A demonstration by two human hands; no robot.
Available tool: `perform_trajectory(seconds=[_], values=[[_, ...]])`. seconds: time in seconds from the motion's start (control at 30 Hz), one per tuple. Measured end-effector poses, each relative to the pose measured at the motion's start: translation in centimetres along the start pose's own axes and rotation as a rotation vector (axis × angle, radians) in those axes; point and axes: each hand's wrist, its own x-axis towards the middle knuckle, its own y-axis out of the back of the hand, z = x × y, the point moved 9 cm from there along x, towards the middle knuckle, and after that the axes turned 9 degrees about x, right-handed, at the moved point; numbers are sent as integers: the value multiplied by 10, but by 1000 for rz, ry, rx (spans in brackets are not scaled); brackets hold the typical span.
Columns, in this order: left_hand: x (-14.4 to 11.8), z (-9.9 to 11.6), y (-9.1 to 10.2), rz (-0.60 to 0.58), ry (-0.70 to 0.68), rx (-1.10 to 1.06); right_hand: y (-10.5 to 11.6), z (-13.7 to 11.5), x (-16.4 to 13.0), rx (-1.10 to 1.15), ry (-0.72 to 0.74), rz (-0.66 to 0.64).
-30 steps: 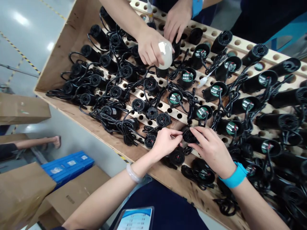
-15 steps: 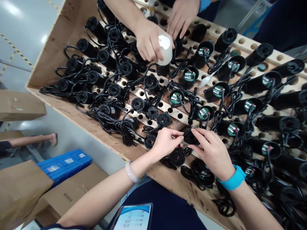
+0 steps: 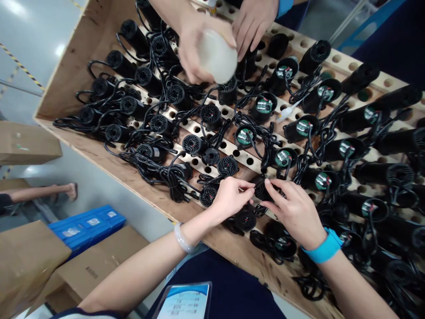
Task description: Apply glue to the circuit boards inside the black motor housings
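Note:
My left hand (image 3: 233,197) has thumb and index finger pinched at the left edge of a black round cap (image 3: 261,189). On the cap's right side, the thumb and fingers of my right hand (image 3: 292,209) are closed against it. The cap sits at the top of a black cylinder, mostly hidden by my fingers. Just below my hands is another black cylinder with a slotted top (image 3: 245,219). To the upper left of the cap lies a slotted cover (image 3: 227,165). Above stands an open cylinder (image 3: 284,157) with a green circuit board and wires inside.
A wooden tray (image 3: 133,185) with drilled rails holds several black cylinders and coiled cables. Across from me a co-worker's hand (image 3: 194,48) grips a translucent white bottle (image 3: 217,56); their other hand (image 3: 255,22) rests by a cylinder. Cardboard boxes (image 3: 99,259) and a blue crate (image 3: 88,228) stand left.
The co-worker's bottle has lifted off a cylinder's top and moved left, tilting and uncovering the slotted cap there. My hands stay almost in place on the black cap.

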Motion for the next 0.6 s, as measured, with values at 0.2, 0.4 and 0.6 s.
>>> perform_trajectory(seconds=[0.2,0.4,0.6], values=[[-1,1,0,-2,5,-10,0,1,1,26,1,-10],[-2,0,-1,-6,20,-35,0,-6,7,-35,-47,-34],[-1,0,-2,23,2,-28,2,-12,12,-99,-59,-52]])
